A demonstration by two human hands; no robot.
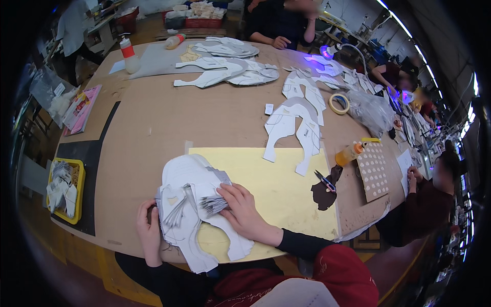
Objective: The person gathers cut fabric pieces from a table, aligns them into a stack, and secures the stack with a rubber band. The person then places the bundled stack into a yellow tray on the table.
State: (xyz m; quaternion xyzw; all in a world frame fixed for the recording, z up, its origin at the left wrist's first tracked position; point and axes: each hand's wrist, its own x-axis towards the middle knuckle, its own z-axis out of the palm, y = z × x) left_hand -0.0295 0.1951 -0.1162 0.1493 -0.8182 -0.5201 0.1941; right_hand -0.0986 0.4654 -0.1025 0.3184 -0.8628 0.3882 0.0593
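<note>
Head view shows a person seated at a large brown counter [153, 128], working over a yellow mat [286, 184] that lies on it near the front edge. On the mat's left end sits a stack of white cut-out pattern pieces [192, 179], curved like shoe uppers, and it spills past the mat's near edge toward the person. The left hand [148, 230] grips the left rim of that stack, fingers curled round the edge of the sheets. The right hand [243, 212] lies flat and fairly wide on top of the stack, its fingertips pressing on a small fanned bundle of grey strips [212, 203]. Just off the mat's right edge lie a pair of scissors [323, 180] on a dark brown scrap [325, 193], and beyond them an orange squeeze bottle [349, 153] on its side beside a brown card covered with pale round dots [373, 171]. Beyond the mat's far edge, more white pattern pieces [296, 123] are spread out, with a roll of tape [338, 103] next to them. Well to the left of the mat, at the counter's edge, a yellow tray [79, 169] holds pale folded pieces.
</note>
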